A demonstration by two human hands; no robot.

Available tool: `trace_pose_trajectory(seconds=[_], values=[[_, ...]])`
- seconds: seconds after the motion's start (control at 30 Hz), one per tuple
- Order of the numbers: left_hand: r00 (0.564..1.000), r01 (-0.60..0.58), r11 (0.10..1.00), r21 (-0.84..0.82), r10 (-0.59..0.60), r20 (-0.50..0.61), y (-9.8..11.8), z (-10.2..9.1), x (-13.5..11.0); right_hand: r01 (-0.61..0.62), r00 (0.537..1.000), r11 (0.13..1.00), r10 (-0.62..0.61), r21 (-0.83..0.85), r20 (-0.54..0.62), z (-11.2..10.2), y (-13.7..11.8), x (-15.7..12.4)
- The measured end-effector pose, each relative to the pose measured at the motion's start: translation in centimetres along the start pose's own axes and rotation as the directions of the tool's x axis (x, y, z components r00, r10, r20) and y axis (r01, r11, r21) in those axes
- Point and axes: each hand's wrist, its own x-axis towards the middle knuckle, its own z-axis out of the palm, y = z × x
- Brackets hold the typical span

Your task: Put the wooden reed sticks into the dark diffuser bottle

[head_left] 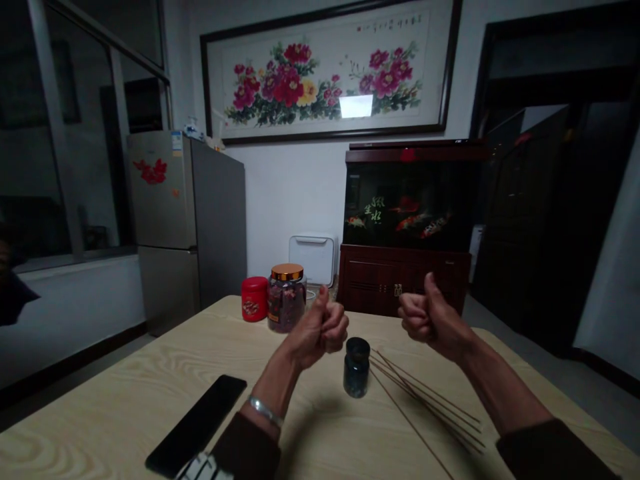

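Note:
Both of my hands are raised over the wooden table, each in a fist with the thumb pointing up. My left hand has nothing in it and hovers left of a small dark glass jar. My right hand, likewise without anything in its curled fingers, is up to the right of that jar. Several thin brown sticks lie fanned out on the tabletop between the jar and my right forearm. A black phone-like slab lies flat beside my left forearm.
At the table's far edge stand a red canister and a large clear jar with a gold lid. Beyond are a refrigerator, a white appliance and a fish tank on a cabinet. Part of another person shows far left.

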Motion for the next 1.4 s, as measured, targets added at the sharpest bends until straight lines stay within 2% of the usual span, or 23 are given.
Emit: trace_pose_trajectory(seconds=[0.1, 0.2, 0.3, 0.47, 0.57, 0.67, 0.83, 0.93, 1.0, 1.03, 1.1, 1.13, 1.17, 1.2, 1.23, 1.3, 1.4], values=[[0.999, -0.017, 0.996, -0.083, 0.02, 0.043, 3.8, 0.5, 0.8, 0.064, 0.991, 0.992, -0.076, 0.108, 0.111, 0.5, -3.7, 0.1], [0.998, 0.029, 0.993, -0.111, -0.024, 0.049, 4.6, 0.2, 1.3, 0.067, 0.981, 0.989, -0.09, 0.132, 0.172, 0.9, -5.0, 0.1], [0.994, 0.071, 0.985, -0.156, -0.057, 0.097, 2.9, -0.6, 1.5, 0.023, 0.97, 0.987, -0.061, 0.162, 0.235, 0.9, -3.8, 0.1], [0.957, 0.182, 0.946, -0.267, -0.108, 0.271, -2.2, -2.0, 1.2, -0.092, 0.942, 0.961, 0.0, 0.259, 0.335, 0.0, 1.6, 0.3], [0.922, 0.231, 0.914, -0.335, -0.095, 0.375, -4.3, -2.5, 1.1, -0.131, 0.921, 0.941, -0.001, 0.313, 0.389, -0.5, 4.3, 0.5], [0.894, 0.26, 0.896, -0.361, -0.082, 0.44, -5.3, -2.7, 1.2, -0.154, 0.905, 0.931, -0.002, 0.332, 0.426, -0.7, 5.4, 0.7], [0.886, 0.28, 0.894, -0.349, -0.101, 0.453, -5.8, -3.0, 1.4, -0.178, 0.904, 0.933, 0.029, 0.312, 0.427, -0.7, 5.3, 0.8], [0.9, 0.252, 0.911, -0.326, -0.097, 0.426, -5.9, -3.3, 1.3, -0.176, 0.918, 0.948, 0.06, 0.267, 0.391, -0.7, 5.3, 0.6], [0.938, 0.188, 0.935, -0.301, -0.079, 0.339, -6.0, -3.6, 1.1, -0.177, 0.947, 0.967, 0.117, 0.183, 0.3, -0.6, 5.5, 0.5], [0.966, 0.139, 0.949, -0.282, -0.067, 0.251, -6.2, -3.9, 0.9, -0.178, 0.965, 0.978, 0.151, 0.111, 0.214, -0.7, 5.8, 0.6], [0.999, 0.019, 0.978, -0.209, -0.025, -0.026, -7.0, -4.5, 0.7, -0.17, 0.985, 0.979, 0.168, -0.115, -0.024, -0.7, 6.8, 0.8], [0.982, -0.027, 0.989, -0.143, 0.0, -0.188, -7.7, -4.8, 0.6, -0.159, 0.982, 0.951, 0.125, -0.266, -0.141, -0.8, 7.4, 1.0], [0.941, -0.059, 0.996, -0.06, 0.035, -0.337, -8.6, -5.2, 0.6, -0.146, 0.973, 0.892, 0.051, -0.427, -0.226, -0.8, 8.2, 1.3], [0.897, -0.059, 0.998, 0.032, 0.067, -0.437, -9.8, -5.5, 0.6, -0.139, 0.963, 0.804, -0.027, -0.578, -0.268, -0.9, 8.9, 1.6], [0.872, -0.024, 0.993, 0.116, 0.078, -0.483, -11.0, -5.7, 0.6, -0.136, 0.958, 0.697, -0.09, -0.704, -0.274, -0.8, 9.6, 1.9], [0.877, 0.032, 0.976, 0.216, 0.077, -0.475, -13.8, -6.0, 0.9, -0.139, 0.96, 0.474, -0.152, -0.869, -0.237, -0.4, 10.7, 2.7], [0.898, 0.072, 0.963, 0.259, 0.05, -0.436, -17.6, -5.8, 1.5, -0.145, 0.98, 0.182, -0.109, -0.973, -0.166, 0.8, 11.0, 3.9]])
